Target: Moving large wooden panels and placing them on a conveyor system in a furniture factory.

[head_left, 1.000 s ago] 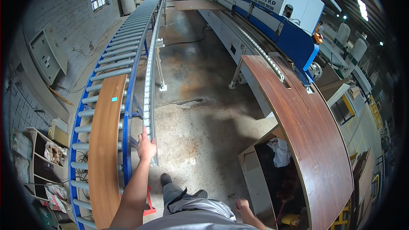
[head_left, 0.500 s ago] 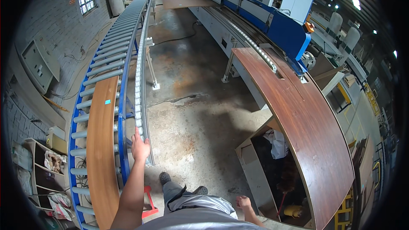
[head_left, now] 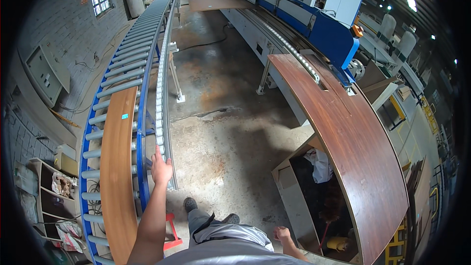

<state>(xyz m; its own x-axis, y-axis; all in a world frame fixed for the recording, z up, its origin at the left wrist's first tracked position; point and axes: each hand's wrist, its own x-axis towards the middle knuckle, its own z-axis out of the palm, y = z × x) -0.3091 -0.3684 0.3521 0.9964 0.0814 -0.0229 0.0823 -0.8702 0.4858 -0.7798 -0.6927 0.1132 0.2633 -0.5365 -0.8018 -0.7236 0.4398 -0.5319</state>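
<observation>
My left hand rests on the near end of a narrow roller rail, fingers stretched forward and holding nothing. To its left, a long wood-grain board with a small blue sticker lies along a blue-framed roller conveyor. Low by my body, my right hand hangs with its fingers curled in; nothing shows in them. It is nearest to the open-fronted cabinet under a dark reddish-brown tabletop, apart from both.
A long white and blue machine runs along the right. Another brown panel bridges toward it farther off. A red metal foot stands on the floor by my left forearm. Shelves with bags stand at the left wall.
</observation>
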